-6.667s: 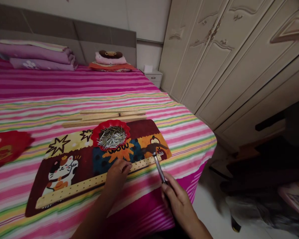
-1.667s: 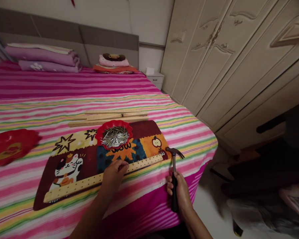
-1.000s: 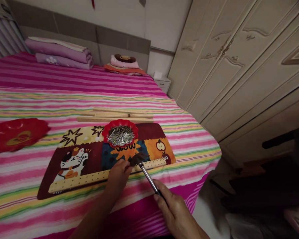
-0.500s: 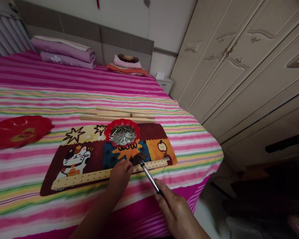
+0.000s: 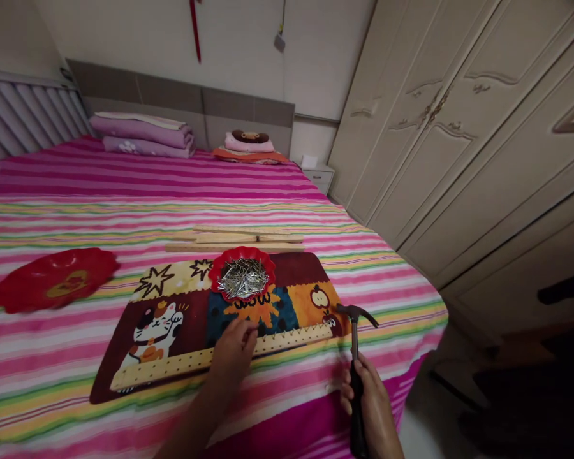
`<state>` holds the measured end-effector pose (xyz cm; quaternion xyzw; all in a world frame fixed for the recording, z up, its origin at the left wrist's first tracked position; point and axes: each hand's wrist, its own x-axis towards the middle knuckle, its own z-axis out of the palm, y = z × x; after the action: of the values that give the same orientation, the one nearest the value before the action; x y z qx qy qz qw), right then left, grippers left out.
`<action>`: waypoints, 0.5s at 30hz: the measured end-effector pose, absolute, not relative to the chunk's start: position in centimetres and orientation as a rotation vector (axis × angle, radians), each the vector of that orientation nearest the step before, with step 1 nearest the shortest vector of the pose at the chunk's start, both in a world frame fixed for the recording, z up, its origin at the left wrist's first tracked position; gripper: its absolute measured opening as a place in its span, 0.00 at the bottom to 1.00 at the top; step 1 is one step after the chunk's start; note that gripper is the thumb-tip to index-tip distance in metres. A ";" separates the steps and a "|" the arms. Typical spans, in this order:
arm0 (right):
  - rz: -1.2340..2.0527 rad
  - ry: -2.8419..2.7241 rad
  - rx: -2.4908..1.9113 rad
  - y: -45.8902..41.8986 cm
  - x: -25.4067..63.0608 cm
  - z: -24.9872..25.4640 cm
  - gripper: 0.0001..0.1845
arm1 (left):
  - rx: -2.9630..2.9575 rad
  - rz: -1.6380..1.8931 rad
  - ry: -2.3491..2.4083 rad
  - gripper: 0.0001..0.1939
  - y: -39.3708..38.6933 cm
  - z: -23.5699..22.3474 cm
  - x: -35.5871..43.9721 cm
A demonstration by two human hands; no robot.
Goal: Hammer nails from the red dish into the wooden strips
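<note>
A claw hammer (image 5: 355, 357) with a dark handle is gripped in my right hand (image 5: 370, 398), its head raised by the right end of the mat. My left hand (image 5: 235, 349) rests at the middle of a wooden strip (image 5: 172, 370), fingers pinched; what they hold is too small to make out. Rows of holes or dots run along the strip, and several nails (image 5: 296, 333) stand up from its right half. The strip lies along the near edge of a patterned mat (image 5: 191, 319). A red scalloped bowl (image 5: 213, 273) full of loose nails (image 5: 243, 278) sits behind my left hand.
Several wooden strips (image 5: 234, 247) lie beyond the bowl. A red plate (image 5: 33, 280) is at the left on the striped bedspread (image 5: 148, 220). Folded bedding (image 5: 143, 137) lies by the headboard. A wardrobe (image 5: 430, 146) stands at the right, past the bed's edge.
The hammer has swung from the strip beside my left hand to the right, its head now up. My left hand stays at the strip. The whole view has shifted slightly.
</note>
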<state>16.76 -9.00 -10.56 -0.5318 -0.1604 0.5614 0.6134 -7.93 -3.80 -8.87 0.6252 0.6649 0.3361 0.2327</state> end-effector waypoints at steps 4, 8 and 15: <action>1.324 -0.332 -1.160 -9.5 16.6 -12.5 0.17 | 1.879 0.979 2.085 0.13 -0.9 -7.0 -10.5; 1.341 -0.319 -1.132 -9.3 16.6 -13.0 0.17 | 2.005 0.591 2.371 0.13 2.3 -5.3 -11.8; 1.359 -0.311 -1.113 -8.9 16.9 -13.2 0.18 | 1.983 0.396 2.454 0.13 4.2 -5.3 -11.4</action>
<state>16.91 -8.90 -13.16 -0.4855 -0.1359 0.5931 0.6278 -11.43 4.18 -5.26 0.6236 0.7715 0.1246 -0.0191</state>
